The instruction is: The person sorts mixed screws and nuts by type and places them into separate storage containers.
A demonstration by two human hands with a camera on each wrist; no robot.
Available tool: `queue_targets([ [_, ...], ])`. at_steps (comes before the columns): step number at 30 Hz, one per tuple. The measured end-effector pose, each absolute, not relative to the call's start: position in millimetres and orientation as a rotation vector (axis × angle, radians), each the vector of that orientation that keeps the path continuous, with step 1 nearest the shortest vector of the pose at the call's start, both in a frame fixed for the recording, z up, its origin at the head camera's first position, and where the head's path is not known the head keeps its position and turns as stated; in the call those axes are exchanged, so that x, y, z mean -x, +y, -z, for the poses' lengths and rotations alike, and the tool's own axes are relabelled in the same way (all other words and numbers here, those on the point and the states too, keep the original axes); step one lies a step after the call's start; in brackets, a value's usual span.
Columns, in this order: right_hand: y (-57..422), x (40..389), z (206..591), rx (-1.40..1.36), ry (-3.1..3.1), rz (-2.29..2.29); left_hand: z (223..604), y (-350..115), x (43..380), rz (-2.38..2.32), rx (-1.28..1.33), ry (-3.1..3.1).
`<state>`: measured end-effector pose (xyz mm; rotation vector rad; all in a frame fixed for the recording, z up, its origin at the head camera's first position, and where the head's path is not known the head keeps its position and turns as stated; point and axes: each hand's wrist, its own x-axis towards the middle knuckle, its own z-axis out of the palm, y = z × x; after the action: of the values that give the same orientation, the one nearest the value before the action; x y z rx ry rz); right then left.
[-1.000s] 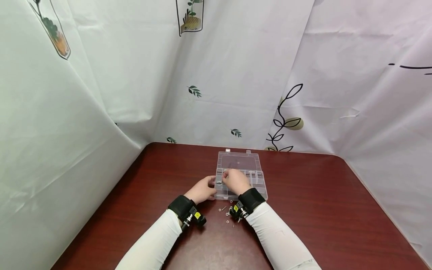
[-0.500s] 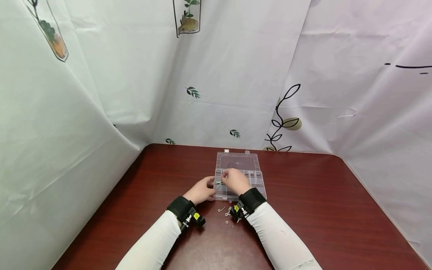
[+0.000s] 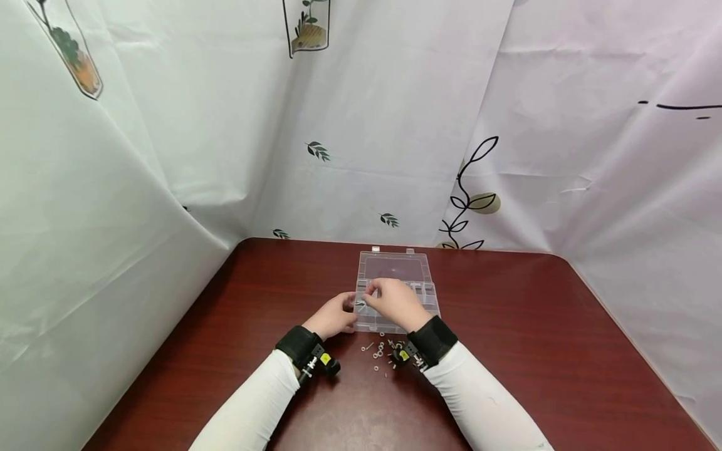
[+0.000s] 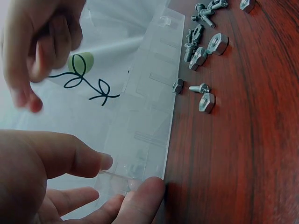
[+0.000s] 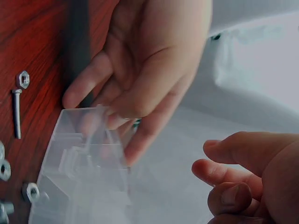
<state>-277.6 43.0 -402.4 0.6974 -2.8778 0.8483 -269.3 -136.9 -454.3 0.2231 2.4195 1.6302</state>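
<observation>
A clear compartment box (image 3: 395, 268) lies on the table with its lid folded back. My left hand (image 3: 328, 316) holds its left side, thumb (image 4: 105, 161) and fingers curled about the corner in the left wrist view. Several thin metal pieces (image 3: 361, 303) lie in a left compartment. Over that compartment hovers my right hand (image 3: 397, 304), fingers pointing down. In the right wrist view its thumb (image 5: 219, 147) and bent forefinger (image 5: 205, 169) stand slightly apart, and nothing shows between them.
Several hex nuts (image 4: 217, 43) and small screws (image 4: 200, 88) are scattered on the red-brown table (image 3: 496, 351) before the box's front edge. A printed white cloth (image 3: 361, 125) hangs behind and at both sides.
My right wrist has shifted a little right, uncovering more screws beneath it, and the right fingers have lifted slightly. The left hand keeps its place on the box; the head view has moved slightly.
</observation>
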Motion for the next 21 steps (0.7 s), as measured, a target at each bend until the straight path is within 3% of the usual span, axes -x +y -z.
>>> queue_targets([
  [12, 80, 236, 396, -0.825, -2.837, -0.641, 459, -136, 273, -1.648, -0.226, 2.407],
  [21, 104, 227, 411, -0.963, -2.862, -0.454, 457, -137, 272, -1.642, -0.204, 2.408],
])
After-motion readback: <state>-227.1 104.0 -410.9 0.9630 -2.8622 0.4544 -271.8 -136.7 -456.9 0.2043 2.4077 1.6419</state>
